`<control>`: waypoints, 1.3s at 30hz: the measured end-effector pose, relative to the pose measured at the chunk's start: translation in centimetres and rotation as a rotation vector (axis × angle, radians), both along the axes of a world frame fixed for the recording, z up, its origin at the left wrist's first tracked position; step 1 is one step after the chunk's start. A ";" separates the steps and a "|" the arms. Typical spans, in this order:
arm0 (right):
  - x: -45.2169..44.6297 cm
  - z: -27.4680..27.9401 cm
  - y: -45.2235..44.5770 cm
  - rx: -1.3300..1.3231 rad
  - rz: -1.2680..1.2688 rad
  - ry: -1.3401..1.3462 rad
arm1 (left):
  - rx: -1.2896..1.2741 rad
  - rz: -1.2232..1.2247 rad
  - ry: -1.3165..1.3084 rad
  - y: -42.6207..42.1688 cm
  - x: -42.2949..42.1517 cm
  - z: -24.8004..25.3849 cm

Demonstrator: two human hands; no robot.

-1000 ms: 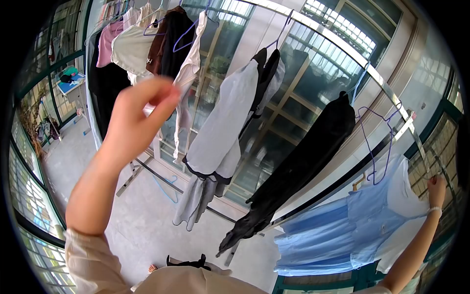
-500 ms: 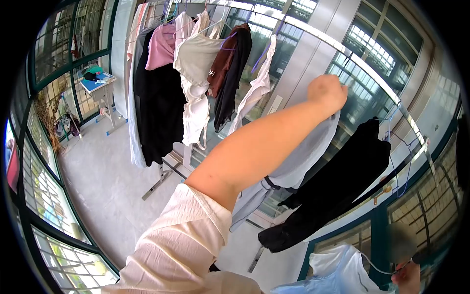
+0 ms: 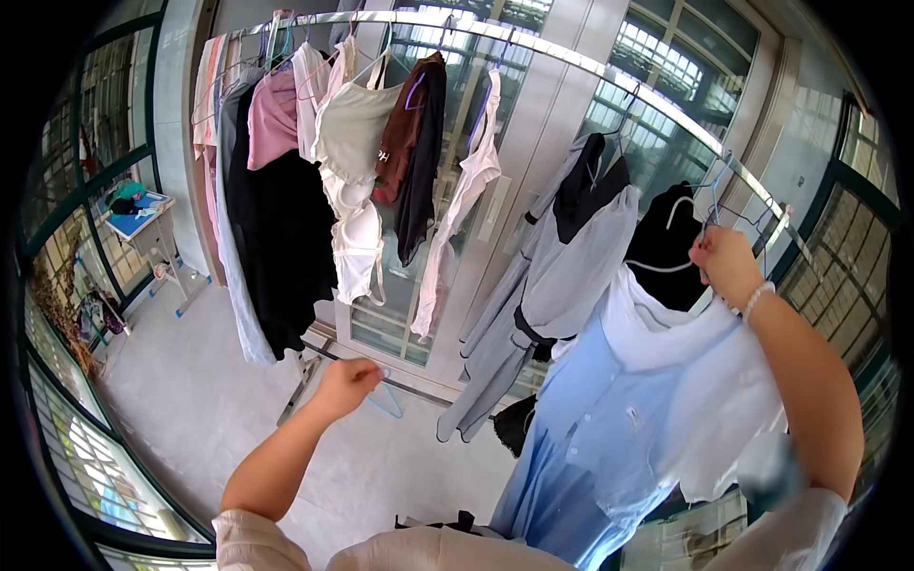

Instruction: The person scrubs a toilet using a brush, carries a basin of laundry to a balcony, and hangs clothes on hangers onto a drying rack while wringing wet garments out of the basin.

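My right hand [image 3: 731, 265] is closed on a white hanger [image 3: 659, 269], whose hook points up. From it hangs a light blue and white dress [image 3: 609, 400], in front of black clothing [image 3: 666, 238] on the rail. My left hand [image 3: 348, 388] is low at the centre left, thumb and fingers pressed together. A light blue hanger [image 3: 390, 403] shows just beside its fingertips, by the lower bar; whether the fingers touch it or hold anything is hidden. A grey garment with black trim [image 3: 581, 257] hangs between the hands, farther back.
The metal rail [image 3: 562, 52] runs across the top. On its left hang a black garment [image 3: 281, 219], a pink top [image 3: 273, 119], a beige top [image 3: 352, 124] and other clothes. Behind are glass doors; a small blue-topped table [image 3: 143, 217] stands far left.
My left hand has come down and left from near the rail and the grey garment. My right hand has risen from the lower right, bringing the blue and white dress up on its hanger.
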State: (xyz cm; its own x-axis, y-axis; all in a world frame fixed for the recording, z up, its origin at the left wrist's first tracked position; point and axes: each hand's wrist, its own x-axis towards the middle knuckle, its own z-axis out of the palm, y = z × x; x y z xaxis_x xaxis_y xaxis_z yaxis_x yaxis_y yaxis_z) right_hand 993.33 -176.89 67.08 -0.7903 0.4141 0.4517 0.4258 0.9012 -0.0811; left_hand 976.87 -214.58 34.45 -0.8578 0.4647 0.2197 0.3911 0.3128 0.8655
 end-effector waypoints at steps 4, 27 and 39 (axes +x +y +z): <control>-8.8 5.2 5.4 0.411 -0.106 0.145 | 0.153 0.331 -0.481 -8.0 2.6 -11.7; -27.9 4.2 8.2 -0.323 0.456 0.443 | 0.250 0.820 -0.820 -9.3 -1.5 -20.7; -47.9 5.9 -13.7 -0.265 0.888 0.279 | 0.226 0.878 -0.852 -15.6 -4.0 -24.0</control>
